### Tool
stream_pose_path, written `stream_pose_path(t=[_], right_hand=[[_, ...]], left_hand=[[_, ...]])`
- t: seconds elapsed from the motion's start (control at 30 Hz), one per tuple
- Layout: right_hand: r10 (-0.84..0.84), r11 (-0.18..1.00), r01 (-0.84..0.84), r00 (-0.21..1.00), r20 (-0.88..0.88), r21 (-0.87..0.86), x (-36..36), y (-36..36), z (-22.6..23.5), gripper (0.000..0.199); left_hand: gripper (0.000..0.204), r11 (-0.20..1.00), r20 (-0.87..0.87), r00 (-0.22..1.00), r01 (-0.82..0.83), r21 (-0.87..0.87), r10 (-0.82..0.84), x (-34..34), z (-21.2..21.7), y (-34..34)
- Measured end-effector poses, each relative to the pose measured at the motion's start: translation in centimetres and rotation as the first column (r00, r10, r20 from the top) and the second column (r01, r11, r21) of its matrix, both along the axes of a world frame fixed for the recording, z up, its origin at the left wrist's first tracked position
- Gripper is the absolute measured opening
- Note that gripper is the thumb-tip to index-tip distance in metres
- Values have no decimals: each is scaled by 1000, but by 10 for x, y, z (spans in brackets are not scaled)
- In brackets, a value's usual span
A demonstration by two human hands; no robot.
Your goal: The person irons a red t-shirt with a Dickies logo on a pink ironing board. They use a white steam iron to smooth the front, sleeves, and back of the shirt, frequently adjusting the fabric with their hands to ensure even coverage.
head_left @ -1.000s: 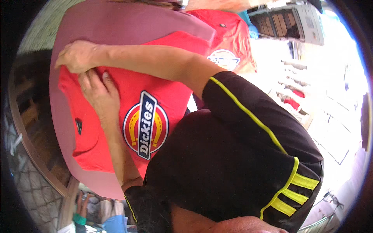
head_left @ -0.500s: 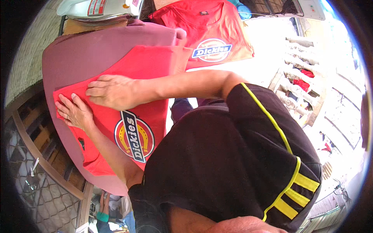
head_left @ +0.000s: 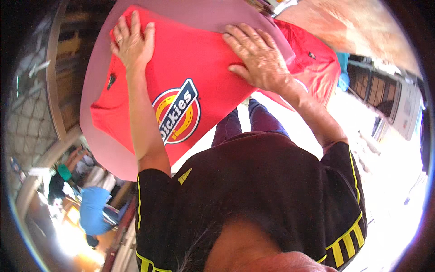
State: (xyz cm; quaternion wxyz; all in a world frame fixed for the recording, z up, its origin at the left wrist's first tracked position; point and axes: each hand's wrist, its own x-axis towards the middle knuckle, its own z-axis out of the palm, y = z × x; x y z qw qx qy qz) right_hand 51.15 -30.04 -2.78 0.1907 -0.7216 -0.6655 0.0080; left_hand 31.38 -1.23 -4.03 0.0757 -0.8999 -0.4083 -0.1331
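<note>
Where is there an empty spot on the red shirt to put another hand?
Between the left hand and the right hand the red shirt lies bare, above the round badge. The pink board shows a bare strip along its left rim. Under both flat palms it is taken.

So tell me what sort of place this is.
Probably a garment printing or pressing workshop. Both hands, left hand and right hand, lie flat on a red T-shirt spread over a rounded pink board; more red cloth lies beside it.
</note>
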Motion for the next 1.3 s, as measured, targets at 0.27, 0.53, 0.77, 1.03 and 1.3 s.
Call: stream_pose_path(t=[0.27, 0.53, 0.77, 1.03, 1.3], right_hand=[[-12, 997, 15, 999, 39, -75, 0, 6, 12, 70], [329, 939, -316, 941, -86, 135, -28, 78, 19, 60], [389, 892, -413, 908, 153, 185, -74, 199, -1, 46], [668, 712, -511, 704, -241, 482, -133, 211, 27, 10], [888, 455, -840, 452, -81, 298, -325, 228, 5, 30]], left_hand=[[72, 989, -56, 993, -95, 116, 102, 20, 7, -78], [47, 968, 396, 913, 182, -175, -100, -21, 10, -83], [56, 904, 246, 901, -399, 150, 357, -191, 29, -58], [42, 831, -40, 863, -497, -252, 504, -319, 31, 28], [34, 962, 374, 901, -139, -234, 221, -324, 38, 30]])
